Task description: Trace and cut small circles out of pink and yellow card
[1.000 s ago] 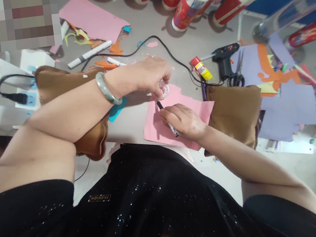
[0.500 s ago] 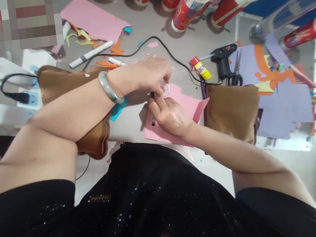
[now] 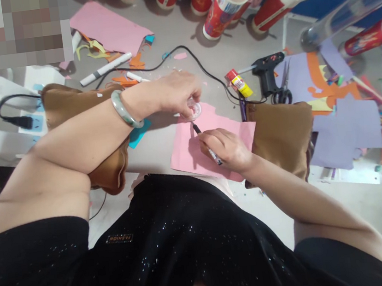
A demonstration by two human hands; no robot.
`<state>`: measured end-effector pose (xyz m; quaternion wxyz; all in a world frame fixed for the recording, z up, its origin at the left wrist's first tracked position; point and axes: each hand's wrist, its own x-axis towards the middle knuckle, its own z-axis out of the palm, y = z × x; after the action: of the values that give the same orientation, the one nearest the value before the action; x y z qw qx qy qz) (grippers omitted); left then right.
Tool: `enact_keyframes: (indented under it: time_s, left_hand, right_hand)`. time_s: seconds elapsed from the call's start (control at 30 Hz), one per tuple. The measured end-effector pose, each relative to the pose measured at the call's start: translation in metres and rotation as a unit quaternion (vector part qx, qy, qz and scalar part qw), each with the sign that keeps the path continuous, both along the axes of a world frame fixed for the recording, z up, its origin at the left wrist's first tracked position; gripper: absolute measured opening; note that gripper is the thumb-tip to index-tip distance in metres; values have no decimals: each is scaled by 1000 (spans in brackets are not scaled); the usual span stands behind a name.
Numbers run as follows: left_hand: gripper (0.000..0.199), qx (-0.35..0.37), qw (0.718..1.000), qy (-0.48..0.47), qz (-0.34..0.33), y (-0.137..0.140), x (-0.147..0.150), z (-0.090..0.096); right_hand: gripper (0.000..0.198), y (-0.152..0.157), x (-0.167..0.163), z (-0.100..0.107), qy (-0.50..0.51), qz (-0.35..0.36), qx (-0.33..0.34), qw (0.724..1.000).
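Note:
My left hand, a pale green bangle on its wrist, is closed on a small clear round plastic piece at the upper edge of a sheet of pink paper. What exactly the clear piece is, I cannot make out. In my right hand is a black-tipped pen, its tip just below the clear piece. Part of the paper lies hidden under my right hand.
Brown cushions flank the paper. To the right are a glue stick, a black glue gun, scissors and purple paper. Red paper cups line the back. A black cable crosses the table; power plugs crowd the left.
My right hand has moved down and right, away from my left hand, and the pen now slants up toward the clear piece. My left hand keeps its hold.

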<state>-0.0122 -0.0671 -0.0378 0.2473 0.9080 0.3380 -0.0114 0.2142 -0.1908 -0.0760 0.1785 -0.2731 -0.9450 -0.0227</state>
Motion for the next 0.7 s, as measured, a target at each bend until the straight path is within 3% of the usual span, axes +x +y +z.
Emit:
enact_keyframes:
  time_s: [0.17, 0.37, 0.7]
  left_hand:
    - [37, 11, 1000, 13, -3, 2, 3, -3]
    - [31, -4, 1000, 31, -4, -1, 5, 6]
    - [33, 10, 1000, 17, -8, 1, 4, -3]
  right_hand:
    - [16, 11, 17, -1, 130, -29, -105, 986]
    - [17, 25, 24, -3, 173, -108, -166, 965]
    - [14, 31, 23, 2, 158, -95, -164, 969]
